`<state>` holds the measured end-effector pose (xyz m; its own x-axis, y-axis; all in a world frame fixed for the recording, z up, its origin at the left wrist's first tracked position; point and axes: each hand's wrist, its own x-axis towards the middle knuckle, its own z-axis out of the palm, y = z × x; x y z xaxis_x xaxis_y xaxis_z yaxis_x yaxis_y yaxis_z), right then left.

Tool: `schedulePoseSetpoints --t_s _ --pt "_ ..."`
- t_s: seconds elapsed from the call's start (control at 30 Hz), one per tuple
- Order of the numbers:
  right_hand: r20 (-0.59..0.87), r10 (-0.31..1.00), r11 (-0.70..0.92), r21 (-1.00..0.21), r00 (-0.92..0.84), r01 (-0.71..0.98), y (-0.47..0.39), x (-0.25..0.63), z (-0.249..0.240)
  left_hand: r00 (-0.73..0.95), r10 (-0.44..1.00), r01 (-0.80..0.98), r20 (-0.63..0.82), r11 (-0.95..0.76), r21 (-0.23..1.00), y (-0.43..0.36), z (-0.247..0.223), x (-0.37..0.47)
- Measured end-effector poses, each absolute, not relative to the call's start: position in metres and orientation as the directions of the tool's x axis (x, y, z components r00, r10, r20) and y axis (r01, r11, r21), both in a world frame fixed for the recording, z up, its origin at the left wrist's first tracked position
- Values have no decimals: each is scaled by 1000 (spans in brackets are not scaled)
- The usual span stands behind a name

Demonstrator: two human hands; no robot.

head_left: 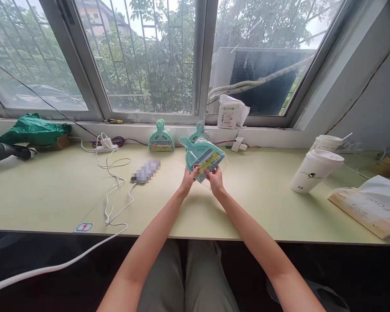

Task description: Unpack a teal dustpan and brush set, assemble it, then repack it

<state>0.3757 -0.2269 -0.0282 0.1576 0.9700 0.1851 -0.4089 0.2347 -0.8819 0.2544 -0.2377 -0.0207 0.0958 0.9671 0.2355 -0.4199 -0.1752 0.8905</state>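
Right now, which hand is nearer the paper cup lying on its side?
Right. The right hand grips the packaged dustpan on the side toward the cup; the left hand grips its other edge, farther away. Neither touches the cup.

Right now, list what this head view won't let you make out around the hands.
- Label print on the packaged dustpan set, head view: too small to read.
- Object beside the white cable: blurred out.
- Left hand and right hand: fingers behind the pack are hidden by it.
- Paper bag: cut off by the right edge.
- Third dustpan pack: mostly covered by the held one.
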Motion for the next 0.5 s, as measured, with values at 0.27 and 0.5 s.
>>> schedulePoseSetpoints --t_s 0.27,0.5 --pt "135 981 184 -880 142 -439 -223 373 -36 46 990 -242 133 -118 963 -238 -24 252" --pt "174 974 225 -836 147 -501 -225 367 -37 -52 990 -273 129 -139 952 -235 -26 254"
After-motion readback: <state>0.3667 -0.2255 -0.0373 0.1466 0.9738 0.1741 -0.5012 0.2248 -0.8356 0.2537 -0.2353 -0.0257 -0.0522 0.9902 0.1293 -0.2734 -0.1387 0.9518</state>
